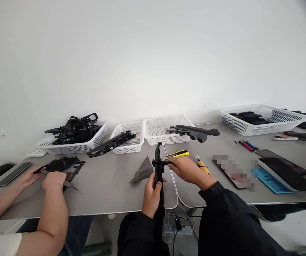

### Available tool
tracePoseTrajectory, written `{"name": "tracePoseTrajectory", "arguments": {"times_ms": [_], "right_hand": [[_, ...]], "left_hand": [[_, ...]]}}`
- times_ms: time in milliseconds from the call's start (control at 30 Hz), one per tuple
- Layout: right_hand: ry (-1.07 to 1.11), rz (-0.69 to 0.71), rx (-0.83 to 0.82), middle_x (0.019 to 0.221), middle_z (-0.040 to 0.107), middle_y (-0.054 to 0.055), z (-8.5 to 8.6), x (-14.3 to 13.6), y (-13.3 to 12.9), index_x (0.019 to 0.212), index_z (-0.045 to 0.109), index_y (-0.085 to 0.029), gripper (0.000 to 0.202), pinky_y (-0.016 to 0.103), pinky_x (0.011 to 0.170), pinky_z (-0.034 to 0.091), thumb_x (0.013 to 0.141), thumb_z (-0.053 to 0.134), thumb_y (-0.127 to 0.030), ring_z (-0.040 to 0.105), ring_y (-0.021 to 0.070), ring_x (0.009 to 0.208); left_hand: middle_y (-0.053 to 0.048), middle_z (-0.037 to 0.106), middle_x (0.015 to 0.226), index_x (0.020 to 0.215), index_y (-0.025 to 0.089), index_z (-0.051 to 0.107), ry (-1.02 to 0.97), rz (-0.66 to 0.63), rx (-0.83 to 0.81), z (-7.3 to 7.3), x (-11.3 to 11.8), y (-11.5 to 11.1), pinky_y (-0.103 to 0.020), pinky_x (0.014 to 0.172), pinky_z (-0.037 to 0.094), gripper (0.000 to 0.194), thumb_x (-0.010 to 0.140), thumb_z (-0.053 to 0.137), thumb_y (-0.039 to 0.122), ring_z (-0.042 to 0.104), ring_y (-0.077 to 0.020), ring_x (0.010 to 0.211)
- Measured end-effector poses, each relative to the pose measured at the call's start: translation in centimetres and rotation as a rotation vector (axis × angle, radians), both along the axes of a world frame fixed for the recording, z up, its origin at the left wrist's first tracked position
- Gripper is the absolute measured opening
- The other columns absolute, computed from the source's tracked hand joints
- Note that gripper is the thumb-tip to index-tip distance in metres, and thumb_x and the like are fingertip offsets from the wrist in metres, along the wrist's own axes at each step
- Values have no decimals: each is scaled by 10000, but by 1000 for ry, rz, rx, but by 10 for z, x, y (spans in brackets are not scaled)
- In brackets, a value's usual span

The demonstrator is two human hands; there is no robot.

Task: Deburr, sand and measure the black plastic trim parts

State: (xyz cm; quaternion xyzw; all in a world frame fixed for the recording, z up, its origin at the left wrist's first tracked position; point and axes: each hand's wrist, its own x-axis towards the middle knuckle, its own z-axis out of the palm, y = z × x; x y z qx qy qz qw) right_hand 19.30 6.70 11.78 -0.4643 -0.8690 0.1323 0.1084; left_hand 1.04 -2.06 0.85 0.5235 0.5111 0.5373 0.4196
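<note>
My left hand (151, 197) is wrapped round a long black plastic part (157, 172), which stands nearly upright over the table's front edge. From the right, my right hand (186, 169) pinches a slim dark piece (167, 163) that meets the part near its upper end. Whether this piece is a tool or belongs to the part, I cannot tell. Just left of the part lies a crumpled grey cloth (142, 171). Behind my right hand is a yellow box cutter (179, 154), and a yellow-handled tool (203, 167) lies beside my wrist.
White baskets (127, 150) along the wall hold black plastic parts. At left, a co-worker's hands (53, 179) handle a black part and a grey cloth. Phones (288, 174), a blue tray (274, 181) and markers (246, 145) lie at right. A power strip (179, 230) sits below the table.
</note>
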Motion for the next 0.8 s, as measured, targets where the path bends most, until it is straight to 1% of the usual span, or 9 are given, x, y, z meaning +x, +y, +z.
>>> {"name": "tracePoseTrajectory", "arguments": {"times_ms": [133, 267, 400, 500, 667, 800], "right_hand": [[0, 1, -7, 880, 750, 58, 1, 0, -1, 939, 677, -193, 199, 311, 635, 221, 1073, 530, -206, 652, 203, 793], [33, -10, 0, 885, 756, 52, 1, 0, 1, 914, 683, -202, 213, 304, 645, 241, 1072, 542, -227, 662, 207, 810], [26, -20, 3, 915, 768, 58, 3, 1, 3, 946, 698, -205, 211, 303, 662, 262, 1078, 536, -238, 673, 214, 849], [-2, -17, 9, 916, 765, 61, 4, 0, 4, 961, 689, -202, 220, 305, 667, 262, 1092, 518, -247, 669, 209, 838], [-8, -16, 13, 897, 755, 58, 7, -1, 4, 945, 670, -199, 223, 309, 661, 247, 1096, 513, -246, 664, 204, 818], [6, -25, 24, 890, 750, 56, 7, -1, 4, 937, 665, -202, 227, 312, 657, 241, 1095, 508, -246, 658, 200, 805]], "left_hand": [[-90, 790, 1154, 1306, 207, 645, -1, -6, 1, 1, 0, -1, -360, 973, 460, 328, 1012, 540, 310, 696, -268, 1071], [-92, 790, 1144, 1322, 202, 633, -12, -2, 3, 0, 0, 0, -369, 994, 459, 344, 1015, 541, 326, 695, -276, 1100], [-96, 793, 1142, 1319, 195, 633, -18, -6, 7, -1, 1, 1, -375, 997, 461, 349, 1012, 545, 336, 701, -278, 1087], [-97, 793, 1149, 1316, 193, 630, -23, -4, 2, 0, 1, 0, -375, 1003, 457, 351, 1005, 551, 334, 702, -277, 1090], [-97, 800, 1114, 1249, 195, 638, -54, 19, -17, 5, 2, -1, -374, 994, 460, 311, 981, 590, 345, 706, -277, 1087], [-89, 801, 1094, 1192, 207, 640, -73, 26, -50, 8, 3, -1, -357, 942, 476, 272, 963, 628, 353, 707, -266, 1038]]}}
